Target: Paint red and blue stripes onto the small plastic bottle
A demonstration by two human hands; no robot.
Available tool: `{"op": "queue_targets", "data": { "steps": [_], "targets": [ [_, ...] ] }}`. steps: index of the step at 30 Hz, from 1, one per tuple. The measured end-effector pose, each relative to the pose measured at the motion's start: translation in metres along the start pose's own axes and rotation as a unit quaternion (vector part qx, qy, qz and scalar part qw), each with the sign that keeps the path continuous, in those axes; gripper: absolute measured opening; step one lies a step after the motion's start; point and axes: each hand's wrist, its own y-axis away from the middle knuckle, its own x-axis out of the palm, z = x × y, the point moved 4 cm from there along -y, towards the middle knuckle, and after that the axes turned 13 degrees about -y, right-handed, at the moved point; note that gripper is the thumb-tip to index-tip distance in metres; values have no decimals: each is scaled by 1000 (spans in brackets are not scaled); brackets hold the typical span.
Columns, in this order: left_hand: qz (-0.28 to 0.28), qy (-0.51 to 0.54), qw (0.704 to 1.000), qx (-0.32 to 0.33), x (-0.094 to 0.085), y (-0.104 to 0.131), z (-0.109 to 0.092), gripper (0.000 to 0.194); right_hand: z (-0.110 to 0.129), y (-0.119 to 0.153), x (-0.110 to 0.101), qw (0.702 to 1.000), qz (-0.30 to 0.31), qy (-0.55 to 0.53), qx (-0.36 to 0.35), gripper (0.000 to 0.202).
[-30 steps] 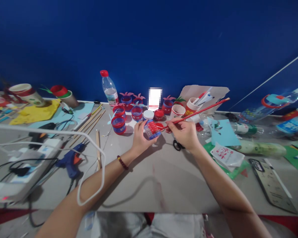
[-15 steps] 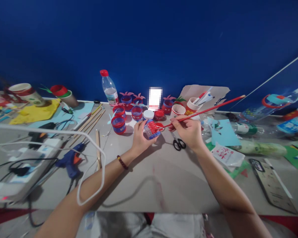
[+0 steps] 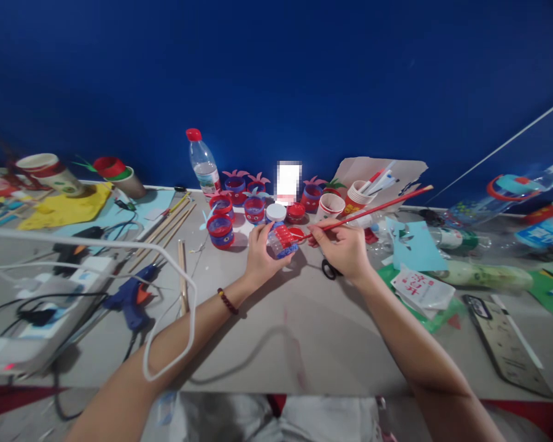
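Note:
My left hand (image 3: 259,256) is closed round a clear plastic bottle piece (image 3: 283,239), painted red on one part and blue on another, tilted on its side. A long red paintbrush (image 3: 378,209) is pinched in my right hand (image 3: 343,247), its tip by the painted side of the piece. Behind them stand an open red paint jar lid or pot (image 3: 297,233), a white-lidded jar (image 3: 275,213) and a red-lidded jar (image 3: 295,212). Black-handled scissors (image 3: 330,269) lie partly hidden under my right hand.
Several red-and-blue painted cups (image 3: 220,231) stand behind my left hand. On the left are a blue glue gun (image 3: 133,298), a power strip (image 3: 50,325) and a looping white cable (image 3: 194,307). A phone (image 3: 504,344) and plastic bottles (image 3: 483,274) lie right.
My right hand and the paintbrush have shifted slightly left, and the brush's far end has dropped a little. My left hand holds the bottle piece in nearly the same place.

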Motion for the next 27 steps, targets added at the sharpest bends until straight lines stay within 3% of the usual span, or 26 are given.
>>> {"op": "queue_targets", "data": {
  "steps": [9, 19, 27],
  "targets": [
    [-3, 0, 1000, 2, 0, 0, 0, 80, 8, -1, 0, 999, 6, 35, -39, 19],
    [-11, 5, 1000, 3, 0, 0, 0, 81, 8, 0, 0, 1000, -1, -11, -7, 19],
    [-5, 2, 1000, 2, 1, 0, 1, 80, 10, 0, 1, 1000, 13, 12, -19, 20]
  ]
}}
